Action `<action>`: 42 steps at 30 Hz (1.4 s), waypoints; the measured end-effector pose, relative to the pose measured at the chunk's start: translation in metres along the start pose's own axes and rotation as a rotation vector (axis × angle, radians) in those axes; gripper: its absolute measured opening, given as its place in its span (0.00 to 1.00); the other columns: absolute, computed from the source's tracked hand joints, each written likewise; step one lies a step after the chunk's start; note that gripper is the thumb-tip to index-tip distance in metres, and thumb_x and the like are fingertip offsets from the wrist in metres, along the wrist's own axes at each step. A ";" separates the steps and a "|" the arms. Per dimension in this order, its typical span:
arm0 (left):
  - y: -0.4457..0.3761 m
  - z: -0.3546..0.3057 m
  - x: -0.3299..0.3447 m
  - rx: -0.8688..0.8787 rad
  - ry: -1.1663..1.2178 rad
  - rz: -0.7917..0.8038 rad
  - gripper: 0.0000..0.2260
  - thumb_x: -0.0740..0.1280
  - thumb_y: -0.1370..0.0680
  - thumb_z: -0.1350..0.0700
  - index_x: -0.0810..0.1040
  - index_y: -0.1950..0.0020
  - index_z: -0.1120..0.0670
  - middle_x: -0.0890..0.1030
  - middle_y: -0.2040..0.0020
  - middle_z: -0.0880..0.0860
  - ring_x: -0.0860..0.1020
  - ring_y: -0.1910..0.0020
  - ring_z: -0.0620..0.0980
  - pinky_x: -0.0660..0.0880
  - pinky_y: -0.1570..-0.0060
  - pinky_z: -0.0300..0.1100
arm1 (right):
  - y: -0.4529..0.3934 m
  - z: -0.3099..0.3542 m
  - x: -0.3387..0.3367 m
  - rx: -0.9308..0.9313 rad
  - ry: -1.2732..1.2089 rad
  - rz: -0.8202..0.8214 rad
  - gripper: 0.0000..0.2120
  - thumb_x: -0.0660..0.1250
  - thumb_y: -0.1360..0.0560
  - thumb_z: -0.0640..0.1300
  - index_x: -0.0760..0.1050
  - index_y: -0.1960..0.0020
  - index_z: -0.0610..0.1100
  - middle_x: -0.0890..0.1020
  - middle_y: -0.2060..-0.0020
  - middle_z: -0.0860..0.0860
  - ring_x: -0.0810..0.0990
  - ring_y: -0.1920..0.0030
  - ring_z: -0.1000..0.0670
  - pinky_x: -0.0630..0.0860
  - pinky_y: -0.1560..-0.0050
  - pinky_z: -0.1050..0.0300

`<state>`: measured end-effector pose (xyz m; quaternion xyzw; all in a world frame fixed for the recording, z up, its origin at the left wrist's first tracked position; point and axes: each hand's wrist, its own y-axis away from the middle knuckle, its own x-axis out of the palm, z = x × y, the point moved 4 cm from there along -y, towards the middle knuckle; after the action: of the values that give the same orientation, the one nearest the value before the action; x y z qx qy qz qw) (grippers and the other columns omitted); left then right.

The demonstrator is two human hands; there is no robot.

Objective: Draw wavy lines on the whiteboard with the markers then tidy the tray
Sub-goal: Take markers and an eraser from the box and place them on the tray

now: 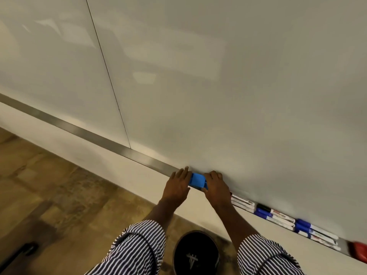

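— Striped sleeves (139, 249) sit closest, and between them a dark round object (195, 253) on the brown floor (49, 185). What lies past those?

— Both forearms reach up to the metal tray (111, 144) that runs along the foot of the whiteboard (218, 86). The left hand (177, 185) and the right hand (215, 185) flank a blue eraser (197, 180) resting on the tray, one at each end, touching it. The fingers lie fairly straight with their tips at the board's lower edge; whether any curl round the eraser cannot be told.

— And room along the tray?

— Left of the hands the rail is a bare strip as far as the frame's edge. Right of them the markers (278, 217) lie end to end in rows, white barrels with blue and black caps, starting just beside the right wrist. A red object (358, 250) sits beyond them at the frame's edge.

— The board itself?

— White, glossy, with one thin vertical seam (108, 72) on the left part.
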<state>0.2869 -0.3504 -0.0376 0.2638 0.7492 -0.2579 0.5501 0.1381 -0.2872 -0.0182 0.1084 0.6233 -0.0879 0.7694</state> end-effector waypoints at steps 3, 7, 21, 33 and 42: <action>0.002 0.008 0.017 -0.024 0.034 0.053 0.34 0.72 0.24 0.54 0.62 0.21 0.59 0.64 0.21 0.59 0.66 0.24 0.60 0.62 0.25 0.53 | -0.004 0.003 0.010 0.024 0.011 0.022 0.26 0.71 0.23 0.49 0.68 0.28 0.46 0.73 0.33 0.47 0.69 0.30 0.47 0.76 0.37 0.52; 0.005 0.011 0.027 -0.019 0.018 0.116 0.34 0.63 0.17 0.49 0.48 0.18 0.57 0.48 0.18 0.56 0.51 0.19 0.57 0.50 0.20 0.52 | -0.007 0.005 0.019 0.052 -0.005 0.034 0.25 0.70 0.22 0.50 0.67 0.28 0.46 0.72 0.32 0.47 0.68 0.29 0.47 0.74 0.35 0.53; 0.000 0.015 0.039 -0.025 -0.083 0.263 0.35 0.56 0.16 0.42 0.40 0.18 0.54 0.37 0.18 0.56 0.40 0.19 0.58 0.43 0.21 0.59 | -0.007 0.005 0.036 0.068 0.076 0.094 0.27 0.64 0.18 0.48 0.60 0.22 0.45 0.64 0.26 0.44 0.65 0.26 0.45 0.78 0.37 0.53; -0.001 0.015 0.038 -0.044 -0.095 0.301 0.35 0.54 0.16 0.41 0.39 0.18 0.53 0.37 0.18 0.55 0.41 0.19 0.56 0.43 0.21 0.58 | 0.006 0.008 0.044 0.053 0.077 0.071 0.30 0.59 0.17 0.58 0.59 0.21 0.44 0.67 0.25 0.43 0.66 0.26 0.43 0.71 0.30 0.49; 0.000 0.012 0.032 -0.047 -0.075 0.267 0.34 0.55 0.16 0.42 0.42 0.18 0.53 0.38 0.18 0.56 0.41 0.19 0.57 0.40 0.22 0.56 | 0.020 0.006 0.038 0.039 0.079 0.062 0.31 0.55 0.16 0.60 0.55 0.19 0.47 0.61 0.21 0.45 0.60 0.21 0.43 0.60 0.23 0.48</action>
<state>0.2871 -0.3545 -0.0709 0.3382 0.6924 -0.1745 0.6130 0.1574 -0.2701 -0.0533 0.1462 0.6476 -0.0720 0.7444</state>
